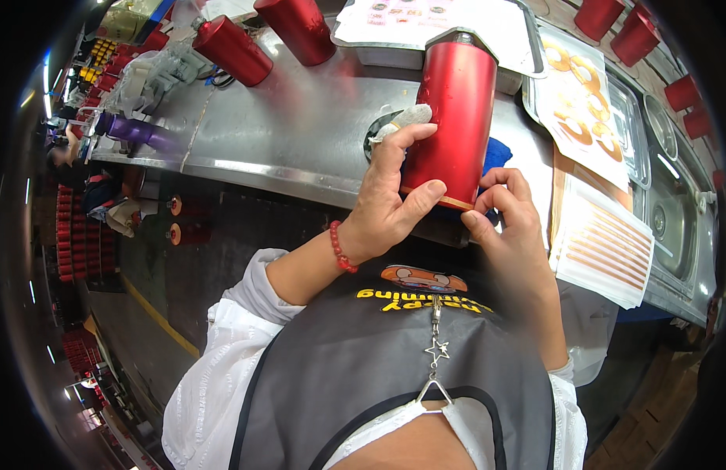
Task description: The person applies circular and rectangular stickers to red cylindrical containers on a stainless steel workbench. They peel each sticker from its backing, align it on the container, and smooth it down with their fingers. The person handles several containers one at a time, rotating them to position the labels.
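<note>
Cylinder point(459, 117) of glossy red, at upper centre-right of the frame, could slip or turn if the left hand point(388, 188), curved wide around its side, loosens its grip. The right hand point(518, 223) bends thumb and fingers to its gold rim point(455, 202); pinching or merely touching, I cannot tell.

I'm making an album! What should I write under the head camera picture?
Left hand on a shiny red cylinder, right hand at its gold rim, by a metal worktable.
</note>
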`<state>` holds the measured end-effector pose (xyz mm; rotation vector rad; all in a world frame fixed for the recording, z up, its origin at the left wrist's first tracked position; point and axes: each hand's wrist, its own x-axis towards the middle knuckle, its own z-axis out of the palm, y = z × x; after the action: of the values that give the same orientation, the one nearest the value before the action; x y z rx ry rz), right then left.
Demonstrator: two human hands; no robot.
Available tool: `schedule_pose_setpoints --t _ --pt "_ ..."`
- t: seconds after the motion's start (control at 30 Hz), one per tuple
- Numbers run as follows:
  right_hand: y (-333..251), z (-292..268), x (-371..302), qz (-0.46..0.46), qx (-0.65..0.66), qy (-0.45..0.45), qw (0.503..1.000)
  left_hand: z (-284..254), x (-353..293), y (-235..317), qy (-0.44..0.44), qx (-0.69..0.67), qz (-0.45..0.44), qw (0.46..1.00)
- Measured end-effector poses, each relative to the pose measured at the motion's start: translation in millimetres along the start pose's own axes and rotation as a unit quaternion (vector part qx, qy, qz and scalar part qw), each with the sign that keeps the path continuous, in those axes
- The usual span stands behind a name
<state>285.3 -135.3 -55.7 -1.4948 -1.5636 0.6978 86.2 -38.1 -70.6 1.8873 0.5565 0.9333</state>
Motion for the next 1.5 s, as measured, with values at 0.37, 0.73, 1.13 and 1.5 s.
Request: schedule_pose_setpoints --t 0.37,0.73,1.13,1.5 --pt "-3.4 3.7 -5.0 -0.079 -0.037 0.066 0.994 2.3 -3.1 -5.9 0.033 -0.015 0.005 0.999" --pt "-8.5 8.4 -5.0 -0.184 -0.108 0.079 0.974 -3.1 -7.8 -9.8 0.033 -0.131 -0.034 0.990" --pt "3.1 4.6 -16.3 -0.198 -0.112 0.091 0.969 -18.9 -6.5 -7.6 0.013 0.200 0.173 0.964" --pt "24.4 -1.1 -24.2 -0.160 -0.060 0.144 0.975 -63.1 -66.2 -10.4 0.223 0.108 -0.053 0.967"
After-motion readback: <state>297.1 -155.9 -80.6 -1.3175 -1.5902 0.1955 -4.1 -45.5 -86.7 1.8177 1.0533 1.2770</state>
